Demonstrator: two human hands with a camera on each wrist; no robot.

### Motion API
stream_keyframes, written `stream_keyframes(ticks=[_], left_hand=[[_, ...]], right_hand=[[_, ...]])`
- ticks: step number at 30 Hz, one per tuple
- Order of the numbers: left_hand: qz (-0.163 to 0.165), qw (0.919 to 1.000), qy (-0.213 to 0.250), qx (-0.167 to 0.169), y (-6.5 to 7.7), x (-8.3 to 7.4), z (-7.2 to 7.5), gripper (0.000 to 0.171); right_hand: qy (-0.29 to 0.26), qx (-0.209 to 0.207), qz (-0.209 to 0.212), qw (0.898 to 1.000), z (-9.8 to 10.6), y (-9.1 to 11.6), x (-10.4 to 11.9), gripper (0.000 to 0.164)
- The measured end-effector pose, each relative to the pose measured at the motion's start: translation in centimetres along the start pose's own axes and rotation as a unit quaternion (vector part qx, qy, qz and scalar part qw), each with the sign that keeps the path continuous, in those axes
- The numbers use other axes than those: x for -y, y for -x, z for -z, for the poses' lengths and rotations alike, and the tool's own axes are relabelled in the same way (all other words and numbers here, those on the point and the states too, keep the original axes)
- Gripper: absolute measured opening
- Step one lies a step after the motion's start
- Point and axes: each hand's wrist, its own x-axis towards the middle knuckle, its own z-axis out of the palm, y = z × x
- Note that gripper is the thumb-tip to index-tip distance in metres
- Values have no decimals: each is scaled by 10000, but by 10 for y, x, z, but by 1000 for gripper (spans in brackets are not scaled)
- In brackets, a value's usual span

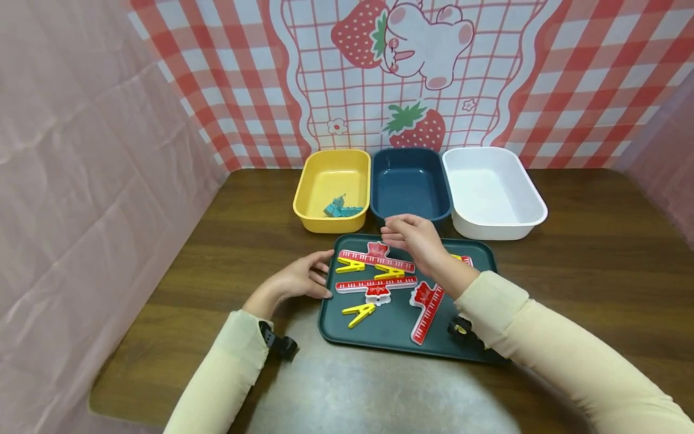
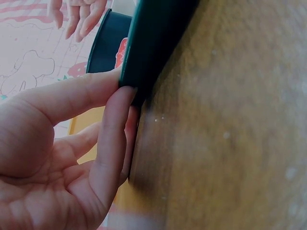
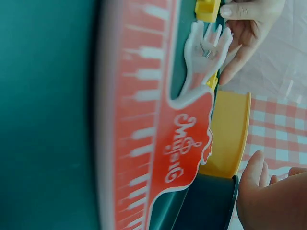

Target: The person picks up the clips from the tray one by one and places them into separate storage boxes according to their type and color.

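Observation:
My left hand (image 1: 300,277) rests at the left edge of the dark green tray (image 1: 390,339), thumb and fingertips touching its rim. My right hand (image 1: 420,244) is held over the tray's far side, in front of the navy bin (image 1: 409,187), with fingers extended and nothing in them. Red and white piano-patterned clips lettered "Music" lie on the tray: an upper one (image 1: 376,260), a middle one (image 1: 376,284) and a slanted one (image 1: 427,312). Yellow clothespins lie among them, one (image 1: 359,313) near the front. Another clip is partly hidden behind my right forearm.
Beside the navy bin stand a yellow bin (image 1: 332,224) on its left and a white bin (image 1: 496,231) on its right. Teal clips (image 1: 341,208) lie inside the yellow one. A checked cloth (image 1: 238,84) with strawberries hangs behind the wooden table (image 1: 217,241).

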Motion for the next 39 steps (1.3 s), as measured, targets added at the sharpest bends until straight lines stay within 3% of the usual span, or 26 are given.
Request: stream_keyframes(ticks=[9, 25, 31, 39], left_hand=[[-10, 10000, -5, 12, 0, 0, 0, 88], [4, 10000, 41, 42, 0, 1, 0, 88], [-16, 10000, 51, 47, 1, 1, 0, 88], [-96, 9999, 24, 65, 1, 1, 0, 88]], right_hand=[[161, 24, -69, 9998, 10, 17, -7, 41], [1099, 353, 118, 9932, 34, 48, -7, 44], [1216, 467, 131, 9914, 40, 57, -6, 43], [1824, 624, 258, 9809, 51, 68, -7, 43]])
